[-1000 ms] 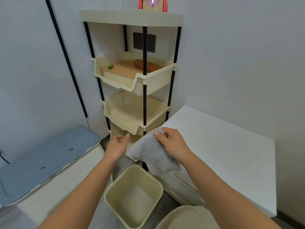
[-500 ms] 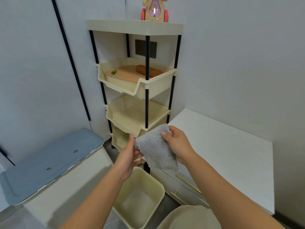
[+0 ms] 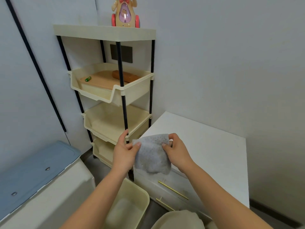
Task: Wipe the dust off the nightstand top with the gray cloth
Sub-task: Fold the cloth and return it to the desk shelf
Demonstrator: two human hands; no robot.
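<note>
The gray cloth (image 3: 152, 155) hangs in the air between both hands, just off the near left corner of the white nightstand top (image 3: 206, 146). My left hand (image 3: 124, 150) pinches its upper left corner with thumb and fingers. My right hand (image 3: 177, 152) grips the upper right edge. The cloth's lower part droops in front of the nightstand's drawer front (image 3: 166, 187), which has thin gold handles. The cloth is above the top and does not touch it.
A cream tiered shelf rack (image 3: 113, 96) stands left of the nightstand, with a pink toy (image 3: 125, 13) on top. A cream bin (image 3: 128, 207) sits on the floor below my hands. A box with a blue lid (image 3: 36, 169) is at the left. Walls close behind.
My left hand has taken hold of the cloth's left corner. Both hands have spread the cloth out and shifted it slightly right toward the nightstand.
</note>
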